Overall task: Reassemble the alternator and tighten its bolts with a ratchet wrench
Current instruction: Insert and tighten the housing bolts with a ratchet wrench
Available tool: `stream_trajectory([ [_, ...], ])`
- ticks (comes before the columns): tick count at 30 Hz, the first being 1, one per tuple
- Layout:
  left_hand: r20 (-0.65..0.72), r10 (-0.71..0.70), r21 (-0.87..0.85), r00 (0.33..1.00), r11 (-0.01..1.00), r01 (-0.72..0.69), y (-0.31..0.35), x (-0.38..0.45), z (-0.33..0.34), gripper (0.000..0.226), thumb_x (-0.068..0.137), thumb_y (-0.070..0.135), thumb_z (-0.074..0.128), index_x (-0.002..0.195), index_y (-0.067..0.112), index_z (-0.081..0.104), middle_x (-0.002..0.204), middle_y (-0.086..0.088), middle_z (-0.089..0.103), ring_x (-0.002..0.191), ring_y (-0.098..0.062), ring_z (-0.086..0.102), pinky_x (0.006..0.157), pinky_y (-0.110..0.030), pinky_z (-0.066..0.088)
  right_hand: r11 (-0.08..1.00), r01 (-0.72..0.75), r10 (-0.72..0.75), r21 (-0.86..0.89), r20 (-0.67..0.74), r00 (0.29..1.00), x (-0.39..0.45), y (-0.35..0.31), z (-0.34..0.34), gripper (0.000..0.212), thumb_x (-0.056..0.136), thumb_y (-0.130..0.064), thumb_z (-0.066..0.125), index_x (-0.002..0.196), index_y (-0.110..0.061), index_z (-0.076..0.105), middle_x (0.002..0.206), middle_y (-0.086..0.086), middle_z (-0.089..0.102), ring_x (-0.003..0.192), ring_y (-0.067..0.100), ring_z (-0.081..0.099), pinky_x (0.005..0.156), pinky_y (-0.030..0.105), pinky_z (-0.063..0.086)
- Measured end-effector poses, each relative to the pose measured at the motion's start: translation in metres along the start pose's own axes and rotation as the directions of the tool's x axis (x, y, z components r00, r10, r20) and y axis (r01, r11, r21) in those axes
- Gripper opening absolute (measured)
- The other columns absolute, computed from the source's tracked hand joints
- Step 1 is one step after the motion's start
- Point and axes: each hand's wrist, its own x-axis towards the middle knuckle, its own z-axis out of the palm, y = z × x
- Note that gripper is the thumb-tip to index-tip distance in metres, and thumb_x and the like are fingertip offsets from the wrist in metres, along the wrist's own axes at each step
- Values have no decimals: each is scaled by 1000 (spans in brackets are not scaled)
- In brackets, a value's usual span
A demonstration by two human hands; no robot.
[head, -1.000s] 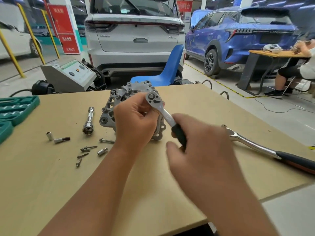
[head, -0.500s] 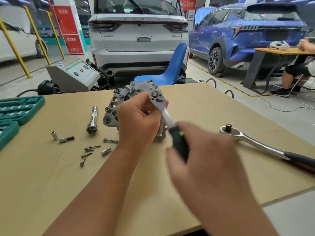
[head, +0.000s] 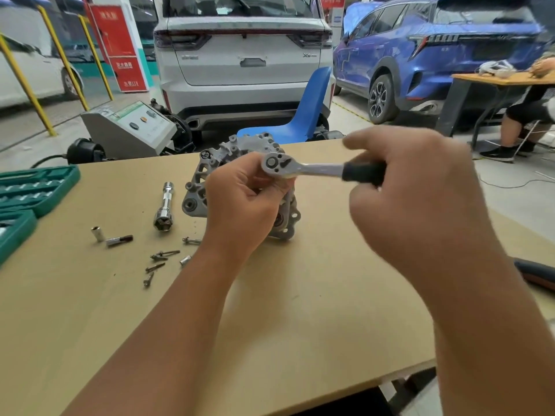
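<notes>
The grey cast alternator [head: 210, 172] stands on edge near the far side of the wooden table [head: 300, 325]. My left hand [head: 243, 202] is closed around its upper front, fingers under the ratchet head. A small ratchet wrench [head: 303, 168] lies level over the alternator's top, its round head on the left. My right hand [head: 420, 205] grips its black handle, blurred. Whatever sits under the ratchet head is hidden by my fingers.
Loose bolts [head: 159, 259], two small sockets [head: 111, 237] and a chrome extension bar [head: 165, 205] lie left of the alternator. Green socket trays [head: 33, 190] sit at the left edge. A second wrench's handle [head: 537, 273] shows at the right edge. A blue chair [head: 303, 118] stands behind the table.
My right hand has swung the ratchet handle from pointing toward me round to the right, so it lies level. My left hand stayed on the alternator.
</notes>
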Motion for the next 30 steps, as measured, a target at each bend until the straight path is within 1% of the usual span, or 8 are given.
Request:
stream_trajectory([
  [3,-92,-8,12,996,1000,9,1,1,6,7,92,8,76,85,6,76,72,5,73,57,-7,68,58,-15,52,994,-6,-1,-108,-68,998,-11,-9,-1,30,74,-21,62,101,-28,74,81,2,70,82,34,61,78,44,50],
  [6,-100,-12,6,995,1000,12,-4,1,7,10,88,8,79,86,17,74,69,14,70,65,3,63,64,-17,52,983,149,-123,-106,219,968,-49,-35,25,18,70,-36,66,82,-27,57,59,-4,57,55,23,50,57,31,30],
  [9,-3,-54,-37,999,998,53,-5,-1,-2,23,83,-5,72,89,16,75,78,8,74,77,-6,72,72,-23,60,992,125,-117,-13,254,960,-47,-29,28,18,73,-39,60,84,-27,53,68,-5,58,66,23,53,60,34,34],
  [14,55,-25,-25,998,999,26,-2,2,-6,15,90,1,75,93,16,76,81,1,76,73,-16,75,66,-20,58,1000,-16,16,0,-69,997,-4,-1,-9,39,76,-14,64,109,-32,74,95,0,74,97,32,63,92,52,50],
  [19,-119,18,69,993,998,-10,0,-1,10,14,89,5,79,86,17,73,69,15,69,64,1,66,59,-15,52,986,129,-116,-105,122,986,-36,-23,16,18,70,-37,62,85,-27,62,65,-4,63,62,30,59,53,30,36],
  [22,-59,33,59,998,998,-30,0,-2,4,22,85,-2,78,84,19,70,67,19,67,65,5,64,63,-9,50,987,158,-157,21,278,948,-51,-28,31,21,74,-39,56,88,-28,44,69,-5,55,64,25,53,51,32,29],
  [27,40,-48,-28,998,998,50,1,1,-4,14,89,3,77,92,17,76,80,-2,77,68,-24,75,62,-35,63,1000,-2,1,-8,-85,996,-1,7,-5,42,75,-11,64,109,-33,73,94,1,73,96,37,62,89,50,50],
  [30,-47,4,16,999,1000,-3,2,1,3,9,91,11,78,92,20,76,76,4,76,63,-19,73,60,-31,62,998,-15,5,-65,-140,990,2,7,-7,34,74,-15,69,106,-26,75,90,5,74,90,39,63,87,52,52],
])
